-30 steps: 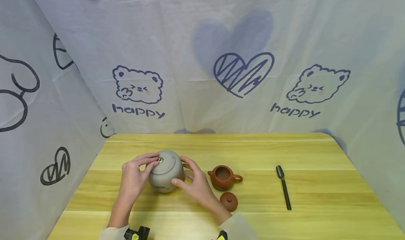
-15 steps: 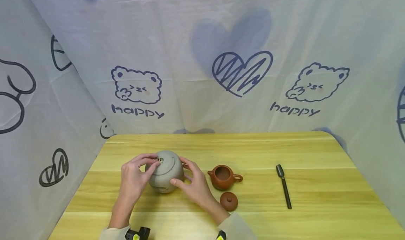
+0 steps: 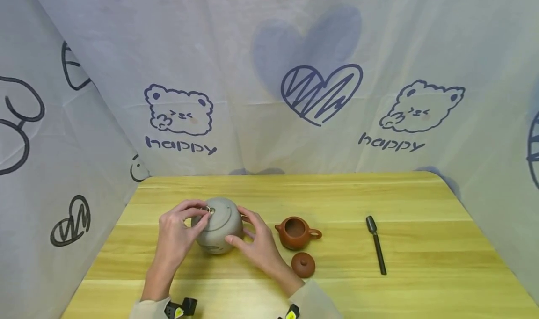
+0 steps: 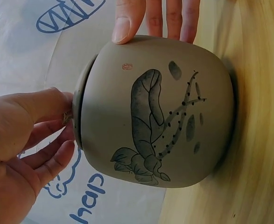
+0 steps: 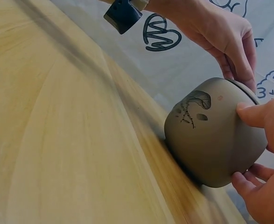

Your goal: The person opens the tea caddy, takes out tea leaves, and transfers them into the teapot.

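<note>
A round grey-beige jar [image 3: 215,245] stands upright at the left of the table, with a dark plant painting [image 4: 147,112] on its side. Its lid [image 3: 222,217] sits on top, and a thin dark line separates lid and body in the left wrist view. My left hand [image 3: 178,230] pinches the small metal ring [image 3: 208,210] at the lid's centre between thumb and fingertips. With my right hand [image 3: 261,245] I hold the jar's right side, thumb on the near side and fingers curled round behind, partly hidden by the jar.
Right of the jar stands a small open reddish-brown teapot [image 3: 293,235], spout toward my right hand. Its round lid [image 3: 303,265] lies in front, close to my right forearm. Farther right is a dark tea scoop [image 3: 375,244]. Printed cloth [image 3: 252,136] hangs behind the table.
My left fingertips have drawn together on the lid's ring, which now shows raised between them. The right hand keeps its hold on the jar. The head view has shifted slightly.
</note>
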Demonstrator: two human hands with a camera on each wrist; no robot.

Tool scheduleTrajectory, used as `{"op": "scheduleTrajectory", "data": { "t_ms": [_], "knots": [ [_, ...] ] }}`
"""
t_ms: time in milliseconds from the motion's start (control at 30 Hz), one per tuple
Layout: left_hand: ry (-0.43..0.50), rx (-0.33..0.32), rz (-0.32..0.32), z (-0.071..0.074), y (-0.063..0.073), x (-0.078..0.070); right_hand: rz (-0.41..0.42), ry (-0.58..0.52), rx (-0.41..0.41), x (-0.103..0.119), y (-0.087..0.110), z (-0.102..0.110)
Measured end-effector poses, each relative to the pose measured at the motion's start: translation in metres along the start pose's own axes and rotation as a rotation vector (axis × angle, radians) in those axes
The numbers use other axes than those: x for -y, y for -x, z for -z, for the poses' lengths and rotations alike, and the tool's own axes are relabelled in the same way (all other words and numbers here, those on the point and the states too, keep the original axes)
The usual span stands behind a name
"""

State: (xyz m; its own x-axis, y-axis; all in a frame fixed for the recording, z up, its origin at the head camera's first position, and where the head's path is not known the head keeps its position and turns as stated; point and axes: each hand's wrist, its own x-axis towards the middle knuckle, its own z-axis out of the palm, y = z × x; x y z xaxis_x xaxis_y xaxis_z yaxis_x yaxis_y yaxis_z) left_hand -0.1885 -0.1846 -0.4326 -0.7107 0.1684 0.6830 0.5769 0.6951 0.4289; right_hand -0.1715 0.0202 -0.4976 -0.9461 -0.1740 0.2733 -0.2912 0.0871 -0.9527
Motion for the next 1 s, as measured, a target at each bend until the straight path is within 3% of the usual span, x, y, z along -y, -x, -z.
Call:
{"op": "scheduleTrajectory", "data": {
  "t_ms": [367,633,1000],
  "knots": [
    [0.011,-0.03,-0.032,0.003,-0.002,-0.001,-0.009,0.006,0.004,0.0,0.0,-0.001],
    [0.009,-0.096,-0.075,0.01,-0.007,-0.003,0.0,0.008,0.008,-0.001,0.0,0.0],
    [-0.024,-0.145,-0.042,0.019,-0.005,0.012,0.015,0.002,0.008,-0.002,0.001,0.0]
  ]
}}
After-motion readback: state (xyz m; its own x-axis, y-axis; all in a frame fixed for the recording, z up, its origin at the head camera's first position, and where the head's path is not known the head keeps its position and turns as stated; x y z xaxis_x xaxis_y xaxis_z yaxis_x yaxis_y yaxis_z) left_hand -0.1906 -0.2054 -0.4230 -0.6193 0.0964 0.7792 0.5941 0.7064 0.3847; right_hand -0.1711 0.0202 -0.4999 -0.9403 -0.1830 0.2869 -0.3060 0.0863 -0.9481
